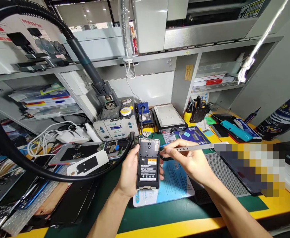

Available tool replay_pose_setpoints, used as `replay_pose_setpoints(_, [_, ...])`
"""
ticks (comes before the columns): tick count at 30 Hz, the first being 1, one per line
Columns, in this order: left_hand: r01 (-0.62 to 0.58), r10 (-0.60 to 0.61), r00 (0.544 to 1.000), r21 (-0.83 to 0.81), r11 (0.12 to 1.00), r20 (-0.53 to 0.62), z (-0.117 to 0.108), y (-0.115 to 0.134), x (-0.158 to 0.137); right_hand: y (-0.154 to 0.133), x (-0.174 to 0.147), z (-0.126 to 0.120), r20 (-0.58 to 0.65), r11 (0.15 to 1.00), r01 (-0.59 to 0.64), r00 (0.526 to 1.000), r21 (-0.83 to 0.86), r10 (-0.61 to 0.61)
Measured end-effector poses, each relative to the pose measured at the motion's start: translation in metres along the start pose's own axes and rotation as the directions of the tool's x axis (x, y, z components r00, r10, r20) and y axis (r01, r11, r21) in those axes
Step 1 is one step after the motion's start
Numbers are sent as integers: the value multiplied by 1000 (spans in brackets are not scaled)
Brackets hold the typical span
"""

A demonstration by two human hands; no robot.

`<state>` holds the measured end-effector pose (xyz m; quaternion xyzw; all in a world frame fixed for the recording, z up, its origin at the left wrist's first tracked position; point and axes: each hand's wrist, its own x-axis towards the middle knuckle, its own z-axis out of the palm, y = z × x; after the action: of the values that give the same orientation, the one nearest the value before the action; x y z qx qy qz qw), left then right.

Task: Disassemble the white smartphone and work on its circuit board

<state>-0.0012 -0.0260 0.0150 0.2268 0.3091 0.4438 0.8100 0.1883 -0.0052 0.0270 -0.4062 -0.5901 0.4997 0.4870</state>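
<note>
1. While I watched the head view, the left hand (128, 172) gripped the phone (142, 150) by its sides: thumb along the left edge, fingertips showing past the right.
2. Phone was mid-frame, back toward the camera, rear cover off. Battery (148, 172), black with white print and an orange patch, filled its lower part; camera lens sat near the top.
3. Right hand (196, 163) pinched a slim grey tool (204, 146) between thumb and fingers, shaft running out to the right. Working end was at the phone's upper right edge; I couldn't tell whether it touched.
4. Beyond and below the phone I had a blue-and-white sheet (178, 188) lying on the green mat (155, 220).
5. Left side: white panel (100, 159) with a black patch, next to a black hose (60, 178) that swung round in a big loop.
6. Behind the hands: hot-air station (117, 129) with two sets of arrow buttons, blue iron stand (143, 107), then a flat-topped plate unit (169, 115).
7. Right side: grey perforated mat (210, 165), a dark flat device (236, 168) partly hidden by pixelation, a teal item (235, 131) farther back. Large printed can (281, 115) leaned in at frame edge.
</note>
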Motion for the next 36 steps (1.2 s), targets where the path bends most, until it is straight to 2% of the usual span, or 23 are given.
replay_pose_setpoints(8, [-29, 24, 998, -84, 996, -63, 7, -2, -3, 5, -5, 10, -26, 955, 172, 983, -240, -183])
replay_pose_setpoints(15, [-172, 159, 982, -134, 976, -104, 4, -10, -2, 11, -9, 14, 31, 859, 341, 934, -381, -357])
replay_pose_setpoints(18, [-178, 165, 979, -111, 978, -117, 3, -12, -3, 7, -8, 17, -1, 907, 274, 957, -319, -289])
replay_pose_setpoints(21, [-111, 104, 991, -78, 991, -88, 3, -11, -4, 2, -8, 18, -31, 986, 121, 992, -112, -125])
replay_pose_setpoints(24, [-76, 74, 997, -45, 996, -29, 1, -9, -4, 0, -7, 17, -36, 1000, 29, 999, 7, -29])
replay_pose_setpoints(30, [-47, 48, 999, 38, 998, -14, -6, -9, -3, 3, -1, 5, 3, 998, -56, 998, -35, 56])
replay_pose_setpoints(36, [-23, 27, 997, 69, 997, -66, 0, -8, -3, 1, 1, 0, 39, 993, -92, 995, -71, 95])
